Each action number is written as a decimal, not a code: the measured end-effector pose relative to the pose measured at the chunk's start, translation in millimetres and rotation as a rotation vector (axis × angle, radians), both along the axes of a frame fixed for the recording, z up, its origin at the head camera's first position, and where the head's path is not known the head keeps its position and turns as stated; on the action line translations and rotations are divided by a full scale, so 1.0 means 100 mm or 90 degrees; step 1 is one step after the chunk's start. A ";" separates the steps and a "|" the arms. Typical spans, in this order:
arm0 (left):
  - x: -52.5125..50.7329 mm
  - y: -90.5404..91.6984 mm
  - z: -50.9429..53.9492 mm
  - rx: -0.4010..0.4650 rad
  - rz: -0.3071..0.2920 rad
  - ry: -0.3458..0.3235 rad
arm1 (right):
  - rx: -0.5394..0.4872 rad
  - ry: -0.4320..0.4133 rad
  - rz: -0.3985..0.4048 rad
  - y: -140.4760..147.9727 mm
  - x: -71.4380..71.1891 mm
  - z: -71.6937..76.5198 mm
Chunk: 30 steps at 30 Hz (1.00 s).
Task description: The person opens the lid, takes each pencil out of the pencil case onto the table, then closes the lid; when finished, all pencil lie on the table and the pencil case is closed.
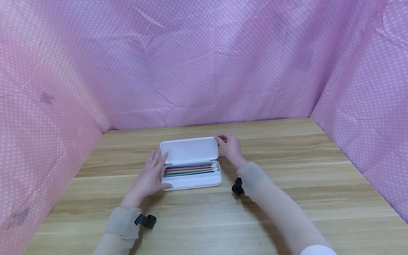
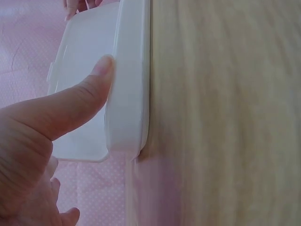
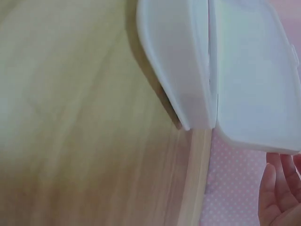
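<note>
A white pencil case lies on the table with its lid raised at the back. Inside the base, several pencils in different colours lie side by side, their ends toward the right. My left hand is spread along the case's left side, thumb on the front rim and fingers straight near the lid; the left wrist view shows that thumb against the white wall. At the lid's upper right corner, my right hand pinches the edge. Its fingers appear at the lid's edge in the right wrist view.
The case stands on a wood-grain table. Pink dotted cloth hangs behind and on both sides. Each wrist wears a band with a small black camera.
</note>
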<state>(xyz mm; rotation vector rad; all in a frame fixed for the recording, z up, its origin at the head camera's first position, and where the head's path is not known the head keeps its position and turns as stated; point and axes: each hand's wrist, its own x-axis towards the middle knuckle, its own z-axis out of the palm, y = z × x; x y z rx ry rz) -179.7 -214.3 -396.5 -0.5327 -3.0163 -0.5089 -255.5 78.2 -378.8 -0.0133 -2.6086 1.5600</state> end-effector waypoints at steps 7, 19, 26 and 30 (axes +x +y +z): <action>-0.02 -0.02 0.00 0.014 -0.017 -0.027 | 0.006 -0.003 0.007 0.03 -0.04 -0.03; -0.04 -0.05 -0.01 0.024 -0.008 -0.073 | 0.082 -0.053 0.041 0.05 -0.12 -0.19; -0.03 -0.04 0.00 0.030 -0.006 -0.077 | 0.088 -0.051 0.071 0.07 -0.09 -0.16; -0.03 -0.06 -0.02 0.042 -0.010 -0.082 | 0.083 -0.050 0.090 0.06 -0.01 -0.09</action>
